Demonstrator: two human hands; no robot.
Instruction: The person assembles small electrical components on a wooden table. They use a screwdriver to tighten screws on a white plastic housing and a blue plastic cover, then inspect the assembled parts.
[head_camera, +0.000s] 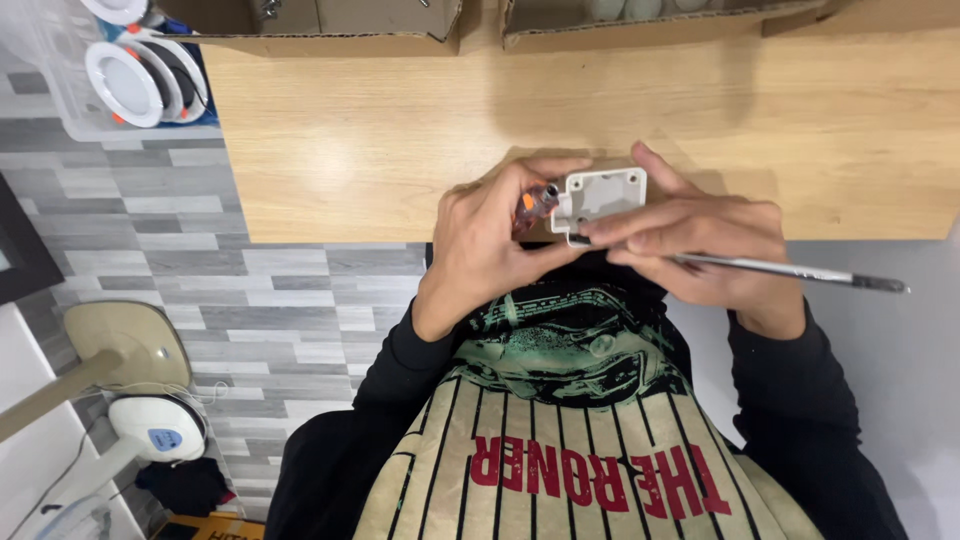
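Now | left hand (480, 245) grips screwdriver (537, 203) | right hand (690, 240) clasps white box (603, 192) between both grips

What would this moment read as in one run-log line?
left hand: grips orange-handled tool | right hand: steadies small white plastic box, long metal rod under fingers | place: wooden table edge

Wooden tabletop (400, 130), light grain, bare across the middle. Two open cardboard boxes at its far edge: one left (330, 28), one right (640, 25), contents unclear. Clear plastic bin (60, 90) off the table's left corner, holding round white fittings with orange clips (125, 82). Grey plank-pattern floor (180, 220). Beige fan base (130, 340) and white headphones (160, 428) lower left.
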